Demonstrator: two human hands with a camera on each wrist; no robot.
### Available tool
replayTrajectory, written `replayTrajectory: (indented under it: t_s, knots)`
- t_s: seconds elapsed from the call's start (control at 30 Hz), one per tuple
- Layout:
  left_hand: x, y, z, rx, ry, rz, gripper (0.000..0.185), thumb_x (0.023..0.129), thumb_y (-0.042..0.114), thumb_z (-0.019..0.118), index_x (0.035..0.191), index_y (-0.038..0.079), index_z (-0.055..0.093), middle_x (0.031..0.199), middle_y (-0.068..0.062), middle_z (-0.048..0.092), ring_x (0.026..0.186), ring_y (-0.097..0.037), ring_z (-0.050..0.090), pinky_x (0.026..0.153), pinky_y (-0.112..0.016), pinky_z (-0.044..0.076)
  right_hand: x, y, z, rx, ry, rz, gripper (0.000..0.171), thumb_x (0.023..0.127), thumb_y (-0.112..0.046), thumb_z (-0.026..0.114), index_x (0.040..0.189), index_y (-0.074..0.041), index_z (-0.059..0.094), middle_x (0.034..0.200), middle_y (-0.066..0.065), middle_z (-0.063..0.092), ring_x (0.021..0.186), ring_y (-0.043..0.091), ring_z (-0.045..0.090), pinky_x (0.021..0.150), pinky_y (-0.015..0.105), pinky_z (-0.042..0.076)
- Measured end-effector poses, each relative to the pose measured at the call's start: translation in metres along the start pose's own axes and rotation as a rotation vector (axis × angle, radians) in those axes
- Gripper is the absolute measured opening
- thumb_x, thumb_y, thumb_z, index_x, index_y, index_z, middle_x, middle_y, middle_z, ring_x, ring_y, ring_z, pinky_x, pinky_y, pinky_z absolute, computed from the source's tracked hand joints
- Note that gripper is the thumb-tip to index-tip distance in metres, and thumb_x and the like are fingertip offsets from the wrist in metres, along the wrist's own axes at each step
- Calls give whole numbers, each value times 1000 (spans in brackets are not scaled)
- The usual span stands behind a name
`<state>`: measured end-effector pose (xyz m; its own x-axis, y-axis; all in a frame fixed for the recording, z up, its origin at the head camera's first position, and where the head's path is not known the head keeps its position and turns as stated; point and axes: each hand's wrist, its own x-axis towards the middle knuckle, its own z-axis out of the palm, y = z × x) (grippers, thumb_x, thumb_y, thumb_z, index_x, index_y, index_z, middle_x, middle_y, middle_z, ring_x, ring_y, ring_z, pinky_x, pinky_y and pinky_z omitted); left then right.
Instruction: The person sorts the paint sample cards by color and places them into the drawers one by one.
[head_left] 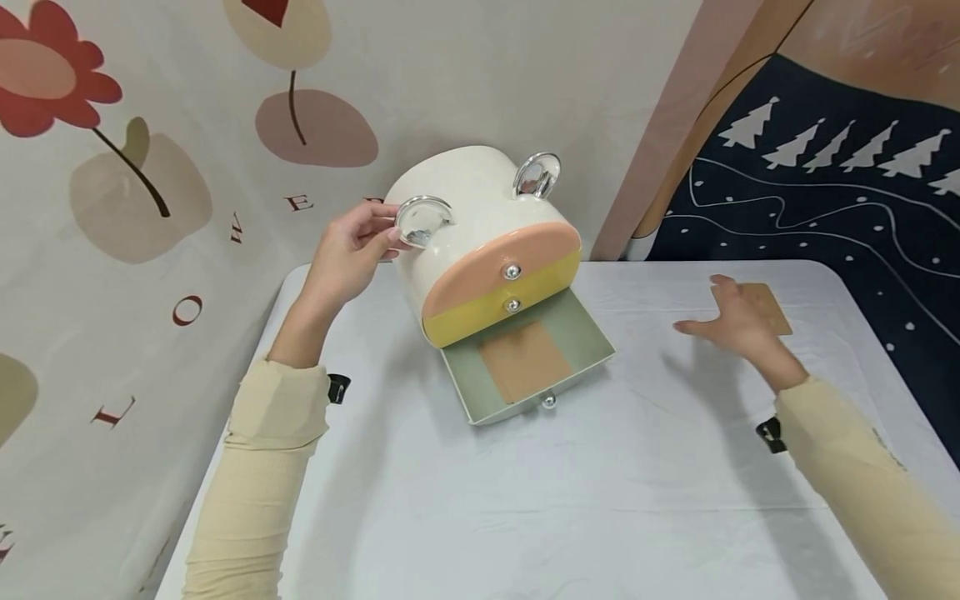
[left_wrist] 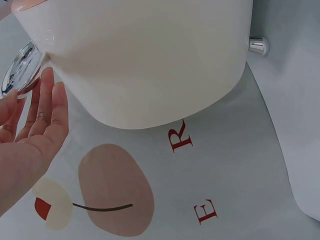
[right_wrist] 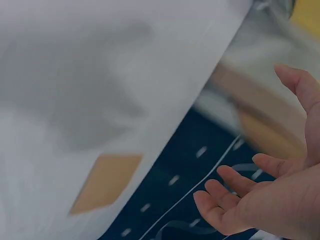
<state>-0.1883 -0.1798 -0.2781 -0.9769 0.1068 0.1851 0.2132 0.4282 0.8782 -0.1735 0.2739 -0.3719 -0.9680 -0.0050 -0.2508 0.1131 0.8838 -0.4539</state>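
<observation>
A small white drawer cabinet with two round silver ears stands at the back of the table. Between thumb and fingers, my left hand pinches the left silver ear; the left wrist view shows that ear at the fingertips. The green bottom drawer is pulled out, with a brown flat piece lying in it. Above it, the orange drawer and yellow drawer are closed. My right hand hovers over the table at right with spread fingers, holding nothing, near a brown card.
White cloth covers the table. Behind it hangs a printed backdrop with flowers and letters. Dark blue fabric with white trees lies beyond the right edge. The cabinet's right ear sticks up.
</observation>
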Motion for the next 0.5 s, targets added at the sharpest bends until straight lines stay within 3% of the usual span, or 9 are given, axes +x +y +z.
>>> replayTrajectory:
  t_s: [0.17,0.33,0.5]
  knots:
    - [0,0,0,11,-2,-1,27,92,4,52,118,-2,54,112,-20,58,84,-10,62,75,-22,53,8,42,-9,-27,4,92,100,78,-42,66,137,15,7,124,46,16,111,60,16,84,74,19]
    - [0,0,0,12,-1,8,27,92,3,52,118,-3,54,112,-21,58,84,-10,63,74,-22,53,11,82,-7,9,-57,148,110,79,-48,63,137,16,-5,128,48,6,112,63,10,85,77,14]
    - [0,0,0,12,1,8,27,92,3,52,118,-3,54,111,-21,58,83,-9,62,74,-22,53,13,107,-1,49,-96,180,112,79,-55,61,137,14,-6,129,47,4,111,62,11,84,74,20]
